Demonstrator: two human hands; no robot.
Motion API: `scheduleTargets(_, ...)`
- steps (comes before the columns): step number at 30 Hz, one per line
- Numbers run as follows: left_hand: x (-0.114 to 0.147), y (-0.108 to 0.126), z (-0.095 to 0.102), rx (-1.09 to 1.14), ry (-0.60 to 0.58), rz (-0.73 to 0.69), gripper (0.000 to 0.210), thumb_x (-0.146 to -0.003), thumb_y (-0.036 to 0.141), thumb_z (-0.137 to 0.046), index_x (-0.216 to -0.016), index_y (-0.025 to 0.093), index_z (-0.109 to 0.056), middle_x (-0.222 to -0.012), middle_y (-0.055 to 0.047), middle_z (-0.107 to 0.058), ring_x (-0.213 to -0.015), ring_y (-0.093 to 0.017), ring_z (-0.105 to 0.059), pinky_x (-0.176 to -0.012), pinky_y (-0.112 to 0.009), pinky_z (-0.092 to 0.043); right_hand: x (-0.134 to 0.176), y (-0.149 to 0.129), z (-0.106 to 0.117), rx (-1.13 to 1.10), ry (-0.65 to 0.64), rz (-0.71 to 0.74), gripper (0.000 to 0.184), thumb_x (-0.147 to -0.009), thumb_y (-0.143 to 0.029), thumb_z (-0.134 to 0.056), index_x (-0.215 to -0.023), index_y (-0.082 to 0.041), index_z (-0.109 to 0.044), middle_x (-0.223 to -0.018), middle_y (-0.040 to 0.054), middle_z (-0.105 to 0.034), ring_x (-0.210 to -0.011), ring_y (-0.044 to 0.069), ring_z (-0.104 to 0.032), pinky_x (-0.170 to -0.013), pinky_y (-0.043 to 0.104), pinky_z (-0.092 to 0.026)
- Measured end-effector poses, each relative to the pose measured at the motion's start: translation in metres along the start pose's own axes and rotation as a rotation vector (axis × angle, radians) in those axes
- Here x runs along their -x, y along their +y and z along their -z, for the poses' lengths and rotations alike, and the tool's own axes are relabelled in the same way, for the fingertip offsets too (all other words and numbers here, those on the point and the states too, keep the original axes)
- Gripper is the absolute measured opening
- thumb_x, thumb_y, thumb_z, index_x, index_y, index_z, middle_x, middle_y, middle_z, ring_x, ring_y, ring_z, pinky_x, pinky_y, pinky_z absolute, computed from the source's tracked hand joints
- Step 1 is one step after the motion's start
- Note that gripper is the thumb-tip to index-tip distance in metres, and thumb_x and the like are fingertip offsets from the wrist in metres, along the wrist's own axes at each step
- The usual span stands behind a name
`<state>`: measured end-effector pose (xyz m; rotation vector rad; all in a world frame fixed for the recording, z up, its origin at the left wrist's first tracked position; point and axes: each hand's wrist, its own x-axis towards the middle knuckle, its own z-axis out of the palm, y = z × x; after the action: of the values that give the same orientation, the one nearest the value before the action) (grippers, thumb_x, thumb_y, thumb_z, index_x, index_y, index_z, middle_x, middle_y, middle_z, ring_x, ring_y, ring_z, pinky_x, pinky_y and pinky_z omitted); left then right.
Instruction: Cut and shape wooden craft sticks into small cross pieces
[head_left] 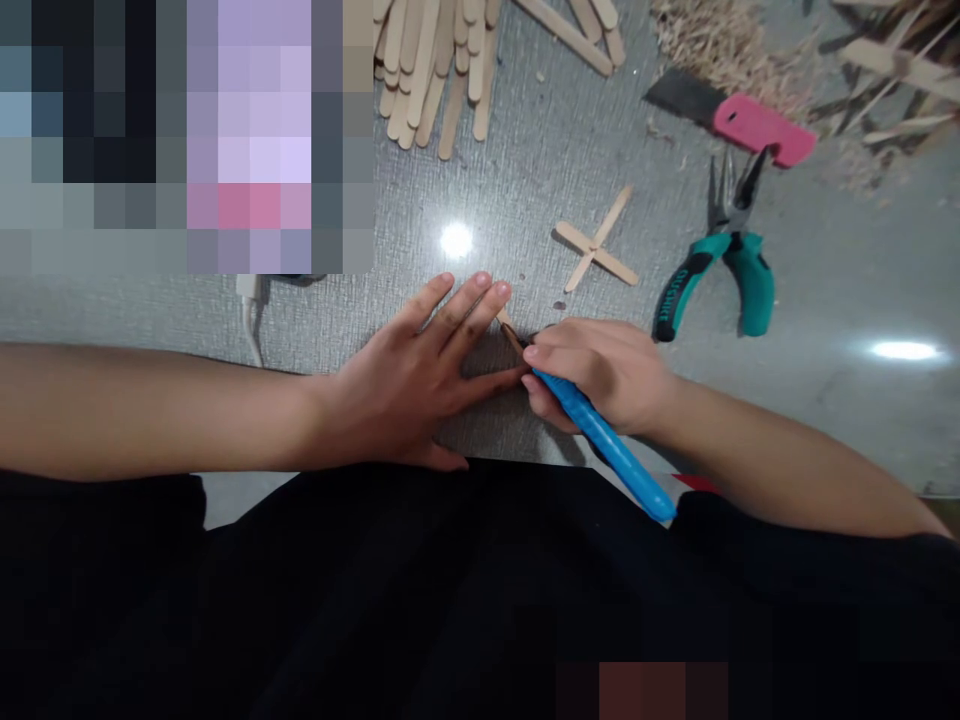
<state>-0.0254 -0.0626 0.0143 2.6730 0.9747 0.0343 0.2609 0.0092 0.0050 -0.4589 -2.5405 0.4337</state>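
My left hand (pixel 420 355) lies flat on the grey tabletop with its fingers spread. Its index finger reaches right up to my right hand (pixel 600 370), and its middle fingertip is beside a narrow wooden stick (pixel 503 319). My right hand is closed round a slim tool with a blue handle (pixel 611 445), held like a pen. The tool's working end is hidden behind my fingers, so its exact kind is unclear. Just beyond my right hand lies a cross of two craft sticks (pixel 595 248).
Pliers with teal handles (pixel 750 270) lie spread at the right, below a pink-handled blade (pixel 765 125). Wood shavings (pixel 739 40) and stick assemblies (pixel 900 65) sit at the back right. Loose craft sticks (pixel 439 70) are heaped at the back; a white cable (pixel 250 310) runs at the left.
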Motion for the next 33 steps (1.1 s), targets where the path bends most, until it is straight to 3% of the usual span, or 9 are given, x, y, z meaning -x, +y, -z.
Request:
scheduleTargets(4,-0.001,0.003,0.002,-0.04,0.008,-0.01,0.141,-0.081,0.091,-0.087,-0.185,0.017,-0.028,-0.197,-0.036,-0.01,-0.183,-0.062,-0.021,-0.15,-0.072,-0.022,-0.002,-0.001,0.0,-0.003,0.001,0.035,0.016,-0.112,-0.024,-0.065,-0.128,-0.025,-0.062,-0.097,0.0012,-0.079,-0.076,0.02,-0.073,-0.067,0.035,-0.061)
scheduleTargets(8,-0.003,0.006,0.001,-0.052,0.0,0.013,0.143,-0.077,0.091,-0.089,-0.186,0.021,-0.03,-0.2,-0.03,-0.011,-0.183,-0.062,-0.022,-0.15,-0.073,-0.024,-0.003,-0.003,0.001,0.02,-0.001,0.043,0.015,-0.11,-0.024,-0.068,-0.125,-0.026,-0.065,-0.099,0.0037,-0.081,-0.077,0.021,-0.074,-0.065,0.036,-0.061)
scheduleTargets(12,-0.004,0.009,0.003,-0.055,-0.038,0.036,0.139,-0.081,0.087,-0.089,-0.187,0.022,-0.028,-0.201,-0.027,-0.012,-0.183,-0.061,-0.02,-0.149,-0.074,-0.025,-0.003,-0.005,0.002,0.028,-0.015,0.064,0.02,-0.109,-0.022,-0.069,-0.128,-0.024,-0.064,-0.096,0.0052,-0.081,-0.075,0.023,-0.073,-0.058,0.038,-0.058)
scheduleTargets(24,-0.009,0.015,0.011,-0.049,-0.095,0.045,0.129,-0.085,0.082,-0.089,-0.185,0.022,-0.035,-0.201,-0.026,-0.014,-0.183,-0.062,-0.02,-0.146,-0.081,-0.029,0.001,-0.003,0.0,-0.034,-0.012,0.004,0.026,-0.106,-0.021,-0.07,-0.13,-0.023,-0.063,-0.096,0.0045,-0.08,-0.075,0.022,-0.073,-0.063,0.037,-0.062)
scheduleTargets(30,-0.012,0.016,0.014,-0.055,-0.122,0.042,0.129,-0.087,0.079,-0.09,-0.187,0.021,-0.031,-0.2,-0.028,-0.015,-0.183,-0.063,-0.019,-0.145,-0.082,-0.03,0.001,-0.002,0.004,-0.107,-0.042,-0.018,0.028,-0.106,-0.017,-0.069,-0.132,-0.027,-0.065,-0.095,0.002,-0.079,-0.075,0.022,-0.071,-0.067,0.038,-0.06)
scheduleTargets(33,-0.013,0.015,0.015,-0.055,-0.133,0.036,0.129,-0.09,0.077,-0.088,-0.188,0.021,-0.027,-0.199,-0.028,-0.018,-0.182,-0.063,-0.019,-0.144,-0.083,-0.032,0.002,-0.001,0.006,-0.11,-0.031,-0.014,0.029,-0.107,-0.019,-0.071,-0.135,-0.022,-0.064,-0.099,0.005,-0.08,-0.077,0.022,-0.071,-0.068,0.037,-0.06)
